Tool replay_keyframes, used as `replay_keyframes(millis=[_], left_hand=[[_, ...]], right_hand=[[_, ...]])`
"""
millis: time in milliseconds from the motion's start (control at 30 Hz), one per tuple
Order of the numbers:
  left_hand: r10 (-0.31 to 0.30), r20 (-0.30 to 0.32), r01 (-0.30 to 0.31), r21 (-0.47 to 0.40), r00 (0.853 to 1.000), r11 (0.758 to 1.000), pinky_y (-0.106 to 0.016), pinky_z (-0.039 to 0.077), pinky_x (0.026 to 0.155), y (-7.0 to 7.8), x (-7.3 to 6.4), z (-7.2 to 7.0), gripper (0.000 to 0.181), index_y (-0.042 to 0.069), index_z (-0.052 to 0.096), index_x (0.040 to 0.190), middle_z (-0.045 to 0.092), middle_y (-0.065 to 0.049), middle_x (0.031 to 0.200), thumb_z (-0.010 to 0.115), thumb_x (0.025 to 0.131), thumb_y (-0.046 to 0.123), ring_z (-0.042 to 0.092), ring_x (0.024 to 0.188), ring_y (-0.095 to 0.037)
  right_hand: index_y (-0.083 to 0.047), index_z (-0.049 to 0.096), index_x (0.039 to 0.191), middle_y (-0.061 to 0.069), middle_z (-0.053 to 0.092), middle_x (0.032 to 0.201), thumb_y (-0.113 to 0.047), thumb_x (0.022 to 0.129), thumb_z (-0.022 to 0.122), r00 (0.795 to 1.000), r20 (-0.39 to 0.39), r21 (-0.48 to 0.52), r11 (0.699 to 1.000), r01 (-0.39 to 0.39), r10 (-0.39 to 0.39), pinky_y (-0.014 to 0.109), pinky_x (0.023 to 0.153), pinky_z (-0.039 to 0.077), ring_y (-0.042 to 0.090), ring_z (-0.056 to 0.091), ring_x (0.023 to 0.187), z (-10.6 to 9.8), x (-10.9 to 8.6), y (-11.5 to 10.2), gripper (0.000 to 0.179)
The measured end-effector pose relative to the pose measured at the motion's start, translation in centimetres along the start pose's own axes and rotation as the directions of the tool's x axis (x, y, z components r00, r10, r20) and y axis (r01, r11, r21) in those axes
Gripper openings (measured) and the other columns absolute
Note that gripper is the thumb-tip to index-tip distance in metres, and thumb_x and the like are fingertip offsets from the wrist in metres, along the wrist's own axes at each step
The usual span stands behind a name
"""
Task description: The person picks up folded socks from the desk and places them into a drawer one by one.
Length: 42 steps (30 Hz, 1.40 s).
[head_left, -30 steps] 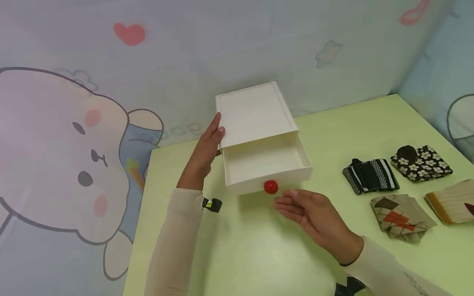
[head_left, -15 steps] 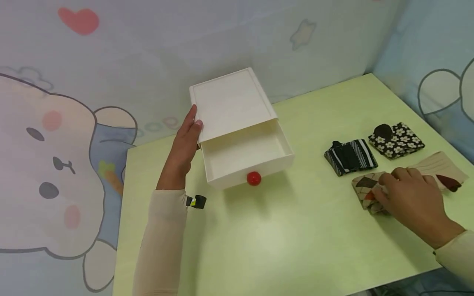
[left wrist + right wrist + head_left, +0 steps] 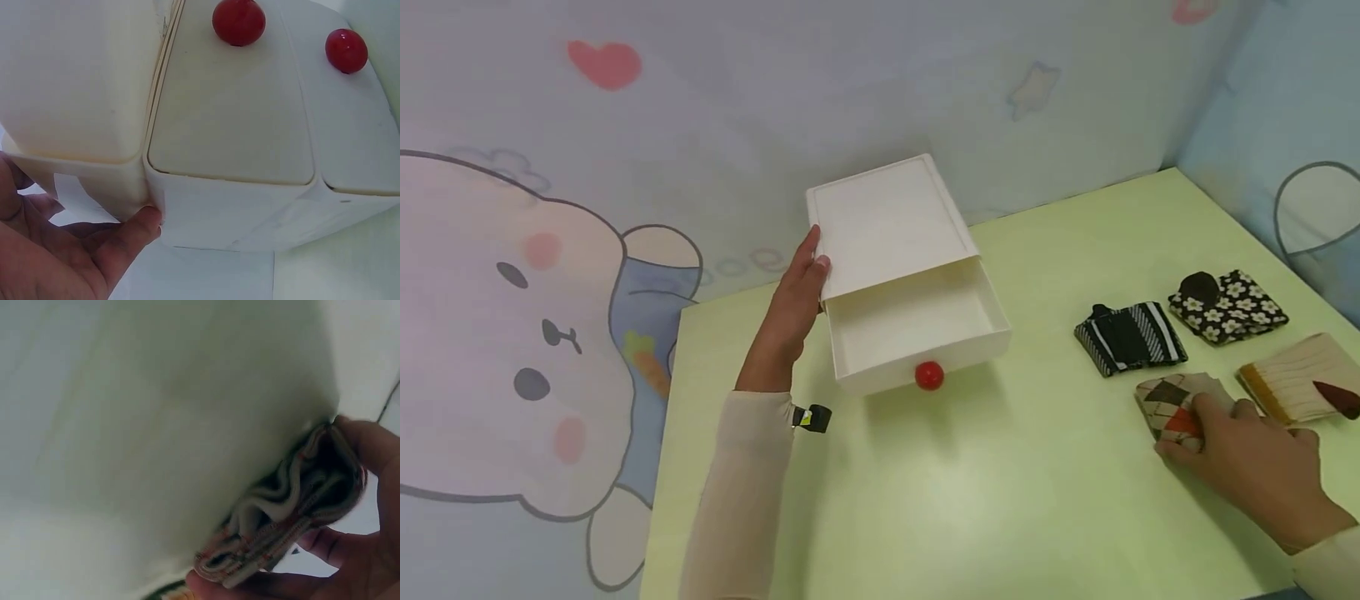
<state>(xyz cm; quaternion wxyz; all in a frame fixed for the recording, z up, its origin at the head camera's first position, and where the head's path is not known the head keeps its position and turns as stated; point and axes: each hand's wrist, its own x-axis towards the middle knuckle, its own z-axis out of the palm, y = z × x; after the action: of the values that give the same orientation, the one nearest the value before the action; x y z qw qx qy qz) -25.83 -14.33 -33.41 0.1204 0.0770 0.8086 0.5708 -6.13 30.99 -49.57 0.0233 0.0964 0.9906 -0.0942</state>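
Observation:
My left hand (image 3: 787, 310) rests against the left side of a white drawer unit (image 3: 891, 225), its thumb near the front edge. The unit's top drawer (image 3: 917, 321) is pulled out and bare inside, with a round red knob (image 3: 929, 376) on its front. The left wrist view shows lower drawers with red knobs (image 3: 239, 22) and the left hand's fingers (image 3: 128, 240) pressed to the side wall. On the right, my right hand (image 3: 1262, 462) grips a folded argyle sock (image 3: 1172, 408) between thumb and fingers. The sock's rolled layers (image 3: 275, 512) show in the right wrist view.
Beyond the right hand lie a folded black striped sock (image 3: 1131, 337), a black floral sock (image 3: 1228, 308) and a beige ribbed sock (image 3: 1300, 379). The light green table (image 3: 925, 500) meets a cartoon-printed backdrop (image 3: 737, 108) behind the drawer unit.
My right hand has gone from beside the red knob to the socks at the right and now grips the argyle one. The left hand keeps its place on the unit; the head view has shifted.

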Motion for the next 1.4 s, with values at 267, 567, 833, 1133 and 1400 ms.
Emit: replay_keyframes(millis=[267, 567, 833, 1133, 1400], left_hand=[[0.020, -0.003, -0.020, -0.017, 1.000, 1.000, -0.048, 0.015, 0.114, -0.3, 0.4, 0.8, 0.054, 0.037, 0.013, 0.154, 0.008, 0.014, 0.158, 0.035, 0.104, 0.036, 0.009, 0.145, -0.014], [0.009, 0.009, -0.008, -0.025, 1.000, 1.000, -0.046, 0.016, 0.114, 0.1, 1.1, 2.2, 0.054, 0.039, 0.015, 0.154, 0.009, 0.015, 0.158, 0.035, 0.104, 0.036, 0.010, 0.144, -0.012], [0.013, 0.004, -0.013, -0.019, 1.000, 1.000, -0.048, 0.018, 0.113, 0.0, 2.1, 2.6, 0.054, 0.043, 0.015, 0.153, 0.010, 0.015, 0.158, 0.037, 0.103, 0.041, 0.011, 0.144, -0.012], [0.023, -0.001, -0.023, -0.037, 1.000, 0.999, -0.049, 0.016, 0.113, 0.2, 2.9, 3.1, 0.054, 0.042, 0.015, 0.153, 0.008, 0.016, 0.158, 0.036, 0.104, 0.040, 0.008, 0.145, -0.012], [0.067, 0.033, -0.065, -0.046, 0.997, 0.997, -0.049, 0.019, 0.113, 0.2, 4.6, 4.1, 0.054, 0.037, 0.013, 0.154, 0.008, 0.010, 0.160, 0.035, 0.105, 0.036, 0.008, 0.145, -0.014]], right_hand=[[0.002, 0.056, 0.109, 0.022, 0.054, 0.079, -0.027, 0.067, 0.081, 0.996, -0.081, 0.005, 0.999, 0.039, -0.039, 0.048, 0.046, 0.039, 0.033, 0.053, 0.062, 0.8, 0.1, 1.3, 0.057], [0.005, 0.063, 0.100, 0.020, 0.056, 0.084, -0.018, 0.061, 0.085, 0.967, -0.168, -0.002, 0.981, 0.196, -0.194, 0.043, 0.051, 0.042, 0.028, 0.052, 0.065, -1.1, 0.5, 2.0, 0.050], [-0.004, 0.064, 0.096, 0.016, 0.059, 0.094, -0.020, 0.069, 0.077, 0.798, -0.429, -0.030, 0.890, 0.455, -0.423, 0.043, 0.051, 0.041, 0.027, 0.053, 0.066, -9.6, 2.6, -3.6, 0.035], [-0.006, 0.067, 0.096, 0.015, 0.063, 0.103, -0.010, 0.067, 0.072, 0.384, -0.597, -0.158, 0.573, 0.804, -0.704, 0.048, 0.071, 0.046, 0.031, 0.059, 0.083, -17.6, 7.7, -14.4, 0.029], [-0.006, 0.061, 0.092, 0.011, 0.061, 0.104, -0.006, 0.070, 0.075, 0.193, -0.428, -0.328, 0.351, 0.877, -0.883, 0.042, 0.081, 0.047, 0.029, 0.058, 0.092, -16.1, 11.1, -21.7, 0.027]])
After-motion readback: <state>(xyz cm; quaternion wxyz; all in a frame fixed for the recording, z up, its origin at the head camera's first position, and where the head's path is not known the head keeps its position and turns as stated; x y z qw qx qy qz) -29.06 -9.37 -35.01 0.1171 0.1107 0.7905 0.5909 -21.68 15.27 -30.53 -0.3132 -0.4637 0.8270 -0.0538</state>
